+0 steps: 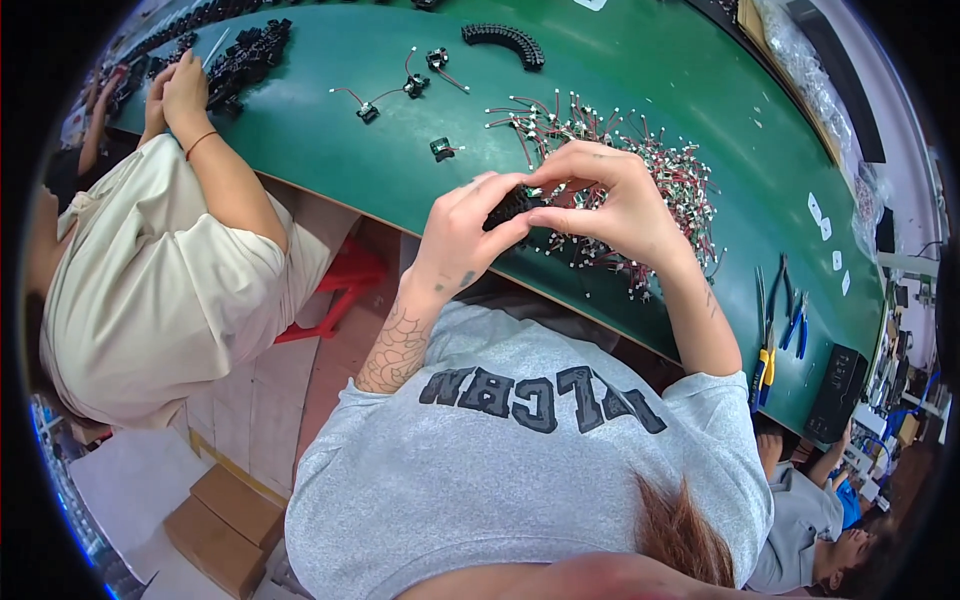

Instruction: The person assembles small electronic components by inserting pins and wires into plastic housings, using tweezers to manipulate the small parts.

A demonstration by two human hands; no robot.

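Over the table edge, my left hand (462,232) grips a small black part (510,207) that shows a bit of green near its upper end. My right hand (622,205) curves in from the other side, its thumb and fingertips closed against the same part. Much of the part is hidden behind my fingers. Just beyond and under my right hand spreads a heap of small connectors on red and black wires (682,190). A single small black unit with a green board (441,149) lies beyond my left hand.
On the green table (330,190) lie wired black units (415,86) and a curved row of black parts (502,42). Pliers (782,290), blue-handled cutters (797,325) and a black box (836,393) are at right. A co-worker (180,270) sits at left near a red stool (345,285).
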